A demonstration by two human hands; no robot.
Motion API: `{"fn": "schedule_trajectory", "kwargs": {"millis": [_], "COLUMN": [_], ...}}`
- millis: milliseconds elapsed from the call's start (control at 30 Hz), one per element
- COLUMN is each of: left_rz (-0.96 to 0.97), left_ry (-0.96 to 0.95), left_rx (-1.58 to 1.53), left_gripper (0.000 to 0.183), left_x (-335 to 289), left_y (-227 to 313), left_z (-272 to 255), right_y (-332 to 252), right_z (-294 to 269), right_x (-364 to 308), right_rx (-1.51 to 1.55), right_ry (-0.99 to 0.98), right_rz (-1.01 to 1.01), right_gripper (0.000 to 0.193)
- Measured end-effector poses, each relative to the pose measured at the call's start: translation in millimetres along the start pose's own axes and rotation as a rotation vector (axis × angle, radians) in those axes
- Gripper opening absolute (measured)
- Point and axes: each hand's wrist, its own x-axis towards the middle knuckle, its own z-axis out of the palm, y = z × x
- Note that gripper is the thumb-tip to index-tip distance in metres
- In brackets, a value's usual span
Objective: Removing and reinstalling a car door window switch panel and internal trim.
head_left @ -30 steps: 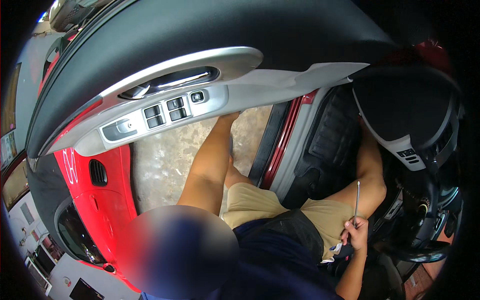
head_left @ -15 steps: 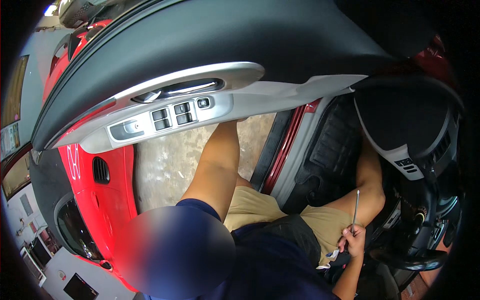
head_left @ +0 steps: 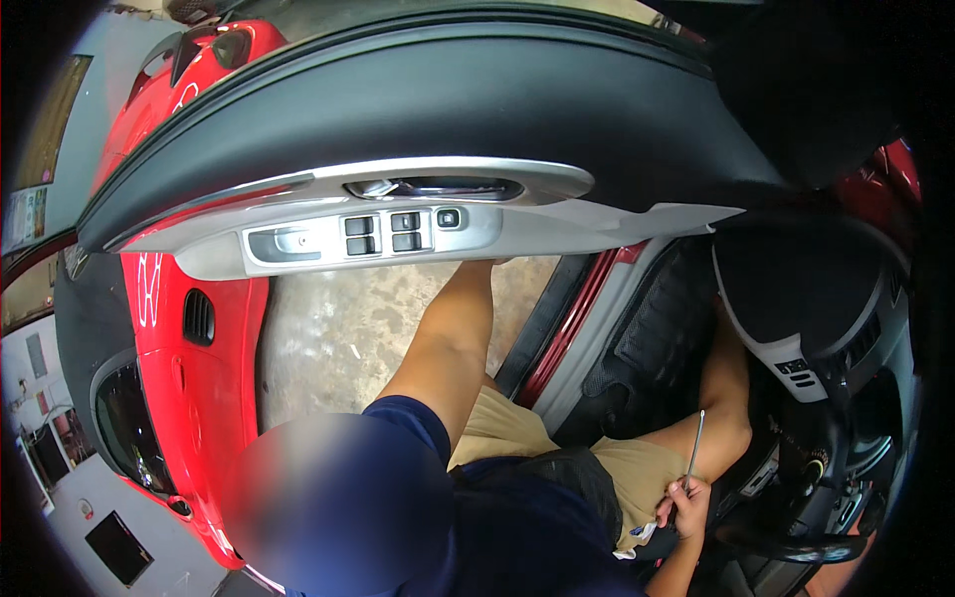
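My left arm (head_left: pixel 445 343) reaches up to the inner side of the open car door (head_left: pixel 477 109). Only a sliver of my left hand (head_left: pixel 487 264) shows below the armrest's lower edge, and its fingers are hidden. Just above it, the silver armrest panel carries window switches (head_left: pixel 388 235) and a chrome door handle (head_left: pixel 438 187). My right hand (head_left: pixel 684 505) is closed around a thin metal rod (head_left: pixel 697 443), which points upward in front of my thigh. The rod's lower end is hidden in the grip. A small white piece (head_left: pixel 637 537) lies beside that hand.
A steering wheel (head_left: pixel 791 544) is at the lower right, below the dashboard (head_left: pixel 796 269). The red door sill (head_left: pixel 572 323) borders a black floor mat (head_left: pixel 662 308). Outside, a red car (head_left: pixel 199 398) with a black soft top stands on concrete floor (head_left: pixel 348 328).
The door panel with its switches sits lower, further right and more level in the picture. My right hand and the rod appear slightly lower and further left. The rod stays in my grip.
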Motion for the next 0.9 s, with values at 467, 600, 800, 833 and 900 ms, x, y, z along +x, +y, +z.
{"fn": "schedule_trajectory", "kwargs": {"millis": [467, 600, 800, 833, 900], "left_rz": [-0.128, -0.108, -0.055, -0.048, -0.048], "left_ry": [0.056, 0.023, -0.05, -0.064, -0.08], "left_rx": [-0.025, -0.062, -0.138, -0.152, -0.165], "left_gripper": [0.034, 0.034, 0.033, 0.033, 0.032], "left_x": [-3.7, -0.7, -7.2, -13.4, -25.1], "left_y": [20.8, 25.9, 14.0, 7.1, -1.0], "left_z": [-6.1, -7.2, -22.7, -29.5, -41.9], "right_y": [7.9, 13.0, 4.3, 5.0, 7.3], "right_z": [-7.5, -8.9, -3.1, -2.4, -3.0], "right_x": [1.3, 0.6, 1.8, 1.2, 2.2], "right_rx": [0.019, 0.044, 0.031, 0.037, 0.043], "right_ry": [-0.026, -0.031, -0.031, -0.025, -0.028], "right_rz": [-0.065, -0.105, -0.05, -0.059, -0.068], "right_gripper": [0.037, 0.036, 0.035, 0.035, 0.035]}}
